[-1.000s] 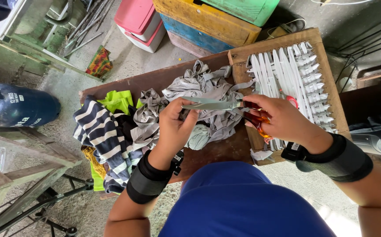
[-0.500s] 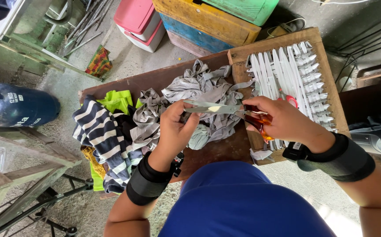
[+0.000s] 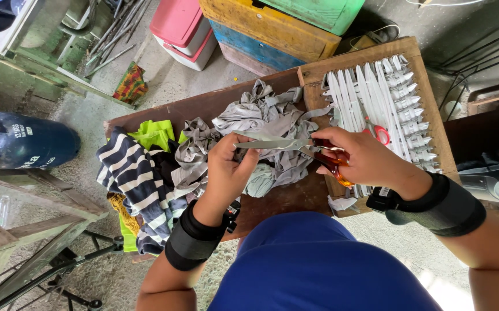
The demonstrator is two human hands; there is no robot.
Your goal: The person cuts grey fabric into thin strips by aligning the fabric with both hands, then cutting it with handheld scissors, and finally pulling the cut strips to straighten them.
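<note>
Right hand (image 3: 370, 161) closed around the orange handles of scissors (image 3: 287, 145), steel blades pointing left and parted. Left hand (image 3: 226, 170) curled shut, fingers (image 3: 248, 166) pinching grey fabric up toward the blades; whether cloth already sits between the blades, hard to tell. Both wrists wrapped in black bands.

Step in hand, by the look of it: snipping a grey strip (image 3: 264, 178) held taut over the middle of the wooden table (image 3: 203, 106). Next move likely calls for steady tension from the left pinch, fingertips kept clear of the cutting edges, and a clean closing of the handles.

Directly beneath and behind: heap of grey cloth scraps (image 3: 272, 115) across the table's centre. Toward the left edge: navy-and-white striped garment (image 3: 137, 178), with neon green fabric (image 3: 154, 133) just beside it. At the right edge: wooden frame (image 3: 428, 98) strung with white strips (image 3: 376, 98), red-handled scissors (image 3: 379, 133) lying on them.

Off the table: blue gas cylinder (image 3: 28, 144) on the floor to the left; pink box (image 3: 180, 29) and yellow crate (image 3: 267, 29) beyond the far edge.
</note>
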